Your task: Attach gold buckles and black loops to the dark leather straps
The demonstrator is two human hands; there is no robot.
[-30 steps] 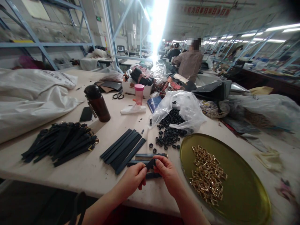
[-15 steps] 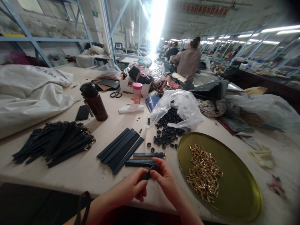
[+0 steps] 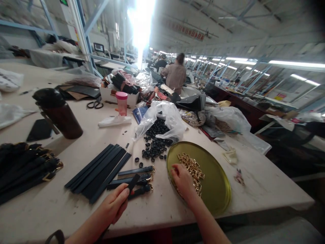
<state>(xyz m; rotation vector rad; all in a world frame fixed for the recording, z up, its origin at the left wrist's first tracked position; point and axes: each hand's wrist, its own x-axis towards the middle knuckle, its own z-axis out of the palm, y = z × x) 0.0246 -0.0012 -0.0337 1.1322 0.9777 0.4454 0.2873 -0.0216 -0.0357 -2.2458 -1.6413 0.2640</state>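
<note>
My left hand (image 3: 115, 203) is closed around a black strap (image 3: 133, 182), whose flat end sticks out past the thumb. Beyond it lie a few black straps with gold buckles (image 3: 135, 171), their buckle ends to the right. My right hand (image 3: 183, 181) hovers at the left side of a round gold tray (image 3: 215, 193), fingers curled together over its near edge. Anything between those fingertips is too small to make out. Beside and partly behind that hand is a pile of gold buckles (image 3: 191, 164). Flat black straps (image 3: 98, 173) lie in a stack left of centre.
Black loops (image 3: 154, 145) spill from a clear plastic bag (image 3: 172, 117). Buckled straps (image 3: 25, 169) are heaped at far left. Behind stand a dark bottle (image 3: 61, 115), a phone (image 3: 39, 130), scissors (image 3: 95, 104) and a pink-lidded cup (image 3: 122, 103). A person (image 3: 175, 74) is farther back.
The view has turned right. My right hand has left the dark piece both hands held and moved over to the tray. Another buckled strap now shows by my left hand, which grips a strap.
</note>
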